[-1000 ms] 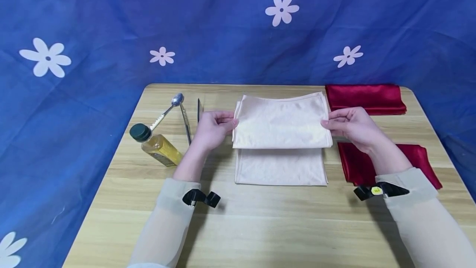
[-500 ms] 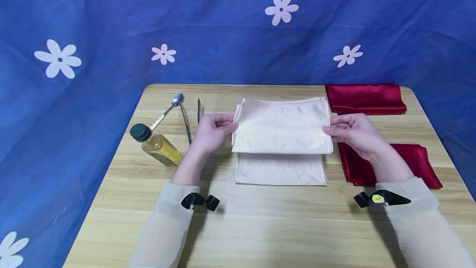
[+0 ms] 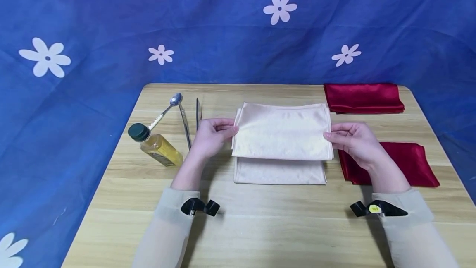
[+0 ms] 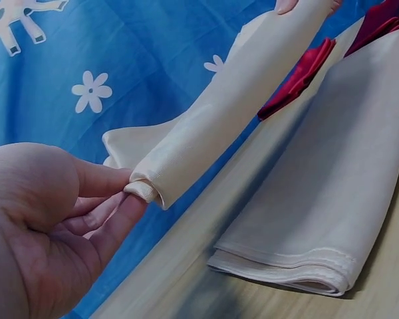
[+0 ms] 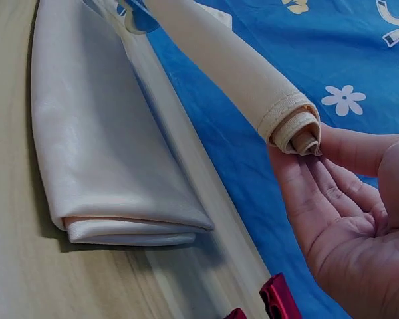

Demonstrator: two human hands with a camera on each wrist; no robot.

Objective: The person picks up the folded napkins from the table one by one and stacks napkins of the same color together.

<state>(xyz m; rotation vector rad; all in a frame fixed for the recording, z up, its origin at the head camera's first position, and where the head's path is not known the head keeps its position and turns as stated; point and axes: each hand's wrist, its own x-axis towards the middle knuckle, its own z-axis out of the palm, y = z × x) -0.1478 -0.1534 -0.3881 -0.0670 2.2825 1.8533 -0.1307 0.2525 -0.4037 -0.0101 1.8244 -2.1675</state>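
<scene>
A folded cream satin cloth (image 3: 282, 131) is stretched between both hands, raised off the table. My left hand (image 3: 212, 137) pinches its left edge between thumb and fingers. At the opposite edge, my right hand (image 3: 355, 142) pinches it the same way. Both wrist views show the held cloth (image 4: 233, 100) in curled, folded layers at its ends. Beneath and nearer to me lies a second folded cream cloth (image 3: 280, 173), flat on the table; the held one hides its far part in the head view. Its stacked layers show in the right wrist view.
Two folded dark red satin cloths lie at the right, one at the back (image 3: 364, 98) and one beside my right forearm (image 3: 405, 164). On the left are an oil bottle (image 3: 161, 150) with a green cap, a spoon (image 3: 175, 99) and thin metal utensils. A blue curtain hangs behind the wooden table (image 3: 279, 226).
Both hands have come slightly towards me with the held cloth, which now covers more of the cloth on the table. Both grips stay the same.
</scene>
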